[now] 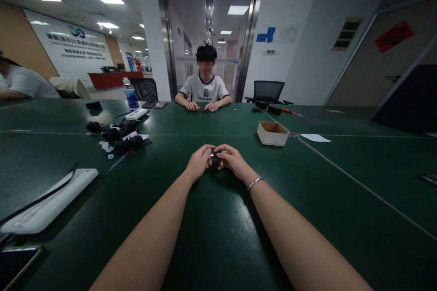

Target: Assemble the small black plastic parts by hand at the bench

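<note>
Both my hands meet over the middle of the dark green table (218, 236). My left hand (199, 162) and my right hand (232, 160) have their fingers curled and pinched together round a small dark object with a metal part (214, 155). It is too small to name. A thin silver bracelet (256, 183) sits on my right wrist. The hands rest on or just above the tabletop.
A small open cardboard box (272, 133) stands to the right ahead. A pile of dark parts and cables (119, 138) lies to the left, with a water bottle (130, 94) behind. A white flat device (48, 202) lies near left. A person sits opposite (204, 88), another at far left (20, 82).
</note>
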A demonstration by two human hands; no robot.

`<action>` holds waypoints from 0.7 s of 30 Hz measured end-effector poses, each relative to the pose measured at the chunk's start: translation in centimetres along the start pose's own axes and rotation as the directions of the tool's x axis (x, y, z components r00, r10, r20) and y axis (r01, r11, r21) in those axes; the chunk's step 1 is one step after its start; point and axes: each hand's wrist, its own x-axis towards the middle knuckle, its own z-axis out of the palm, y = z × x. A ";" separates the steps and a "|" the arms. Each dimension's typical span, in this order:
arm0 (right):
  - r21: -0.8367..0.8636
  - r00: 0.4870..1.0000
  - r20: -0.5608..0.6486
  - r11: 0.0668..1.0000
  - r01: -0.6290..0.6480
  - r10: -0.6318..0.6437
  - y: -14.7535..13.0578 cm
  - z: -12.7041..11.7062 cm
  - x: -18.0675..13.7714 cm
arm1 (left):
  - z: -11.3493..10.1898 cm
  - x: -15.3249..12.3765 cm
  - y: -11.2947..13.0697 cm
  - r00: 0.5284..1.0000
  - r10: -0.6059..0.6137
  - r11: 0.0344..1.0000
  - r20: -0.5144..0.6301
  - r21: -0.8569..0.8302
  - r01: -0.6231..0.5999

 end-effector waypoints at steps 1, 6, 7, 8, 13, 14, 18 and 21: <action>0.002 1.000 -0.004 1.000 0.002 -0.002 0.0 0.0 0.0 | 0.0 0.0 0.0 1.000 0.006 1.000 -0.005 -0.001 -0.006; 0.006 1.000 -0.002 1.000 0.000 0.000 0.1 -0.1 0.0 | 0.0 0.0 0.0 1.000 0.007 1.000 0.006 0.026 -0.008; 0.006 1.000 -0.003 1.000 0.001 -0.001 0.0 -0.2 0.0 | -0.1 0.0 0.1 1.000 0.001 1.000 0.009 0.027 -0.001; 0.008 1.000 -0.005 1.000 0.000 0.000 0.0 -0.2 0.0 | -0.1 0.0 0.1 1.000 0.003 1.000 0.007 0.028 -0.003; 0.003 1.000 -0.007 1.000 -0.002 0.002 -0.1 0.0 0.0 | -0.1 0.0 -0.1 1.000 0.018 0.998 0.000 0.059 -0.018; 0.000 1.000 -0.009 1.000 -0.002 0.002 -0.1 0.0 0.0 | -0.1 0.0 -0.2 1.000 0.011 0.998 0.005 0.058 -0.012; 0.011 1.000 -0.019 1.000 -0.013 0.013 -0.1 0.0 0.0 | -0.3 -0.1 -0.2 0.999 0.003 0.999 -0.036 0.042 -0.001; 0.016 1.000 -0.018 1.000 -0.018 0.019 -0.1 -0.1 0.0 | -0.3 -0.2 0.1 0.999 0.000 0.999 -0.048 0.034 0.001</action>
